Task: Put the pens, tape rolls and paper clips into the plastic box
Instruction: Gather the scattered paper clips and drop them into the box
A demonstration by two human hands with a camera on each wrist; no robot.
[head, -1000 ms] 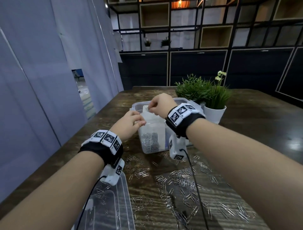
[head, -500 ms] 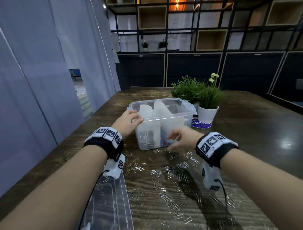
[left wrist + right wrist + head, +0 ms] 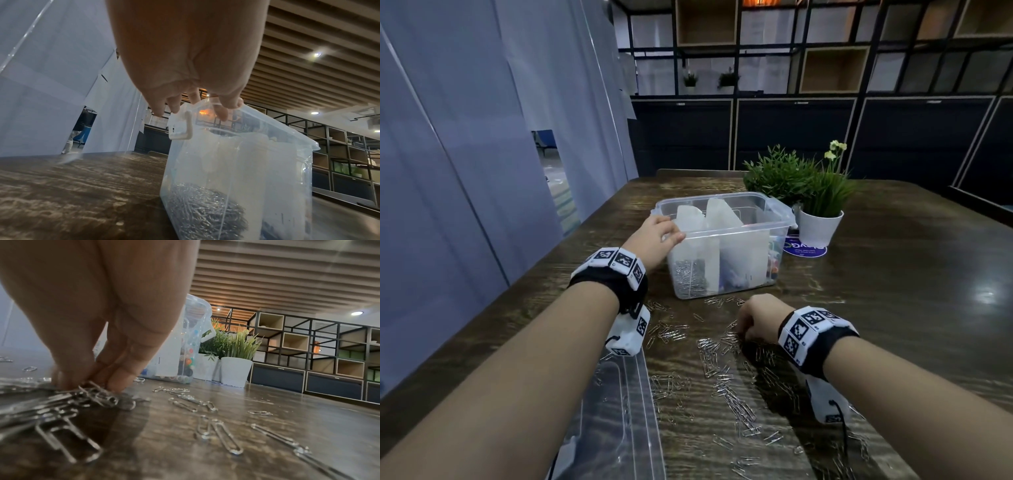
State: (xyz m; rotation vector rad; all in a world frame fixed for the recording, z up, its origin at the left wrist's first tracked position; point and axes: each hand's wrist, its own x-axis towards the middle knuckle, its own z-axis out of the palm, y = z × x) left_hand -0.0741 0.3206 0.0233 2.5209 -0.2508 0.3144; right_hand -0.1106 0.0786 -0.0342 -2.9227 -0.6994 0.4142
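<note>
right hand (image 3: 755, 320) pinching paper clips (image 3: 726, 394) at box's (image 3: 726, 233) 6 o'clock, left hand (image 3: 654, 236) gripping its rim; many clips remaining on counter (image 3: 893, 291)

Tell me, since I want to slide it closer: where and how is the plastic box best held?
Probably by the rim at a short end, from the side, as the left hand does now, fingers hooked over the edge beside the latch. The walls look smooth and sheer; the rim juts out.
</note>
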